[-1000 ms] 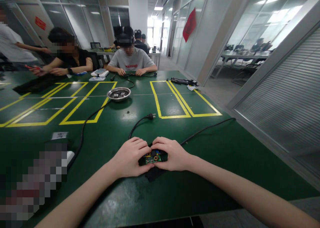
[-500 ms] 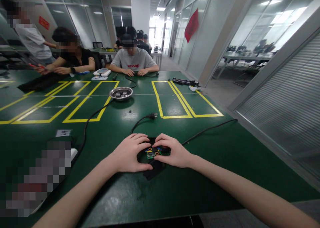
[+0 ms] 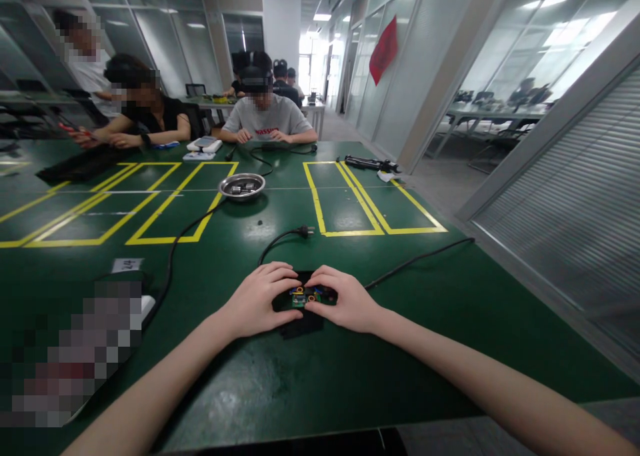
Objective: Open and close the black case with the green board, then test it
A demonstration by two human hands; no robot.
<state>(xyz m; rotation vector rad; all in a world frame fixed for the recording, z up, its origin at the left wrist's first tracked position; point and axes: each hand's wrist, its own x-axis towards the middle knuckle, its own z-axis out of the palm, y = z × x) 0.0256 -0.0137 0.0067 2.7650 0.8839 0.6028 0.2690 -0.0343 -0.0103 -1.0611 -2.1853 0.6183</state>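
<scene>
Between my hands is a small green circuit board (image 3: 299, 301) with copper-wound coils and blue and yellow parts. It sits in or over an open black plastic case (image 3: 305, 324), whose edges are partly covered by my fingers. My left hand (image 3: 260, 301) curves around the left side, its fingertips and thumb closed at the board's left edge. From the right, my right hand (image 3: 345, 299) pinches the board, thumb at the near edge and fingers at the far one. A black cord ending in a plug (image 3: 305, 231) lies just beyond my hands.
A metal bowl (image 3: 243, 187) with metal parts stands further back. Yellow tape outlines (image 3: 353, 233) mark the green table. A power cord (image 3: 420, 259) runs off right; a blurred-out long object (image 3: 80, 356) lies left. A co-worker (image 3: 270, 113) sits opposite, another at left.
My hands have shifted slightly away from me with the board and case, and the case has turned a little. The person standing at the far left has moved right.
</scene>
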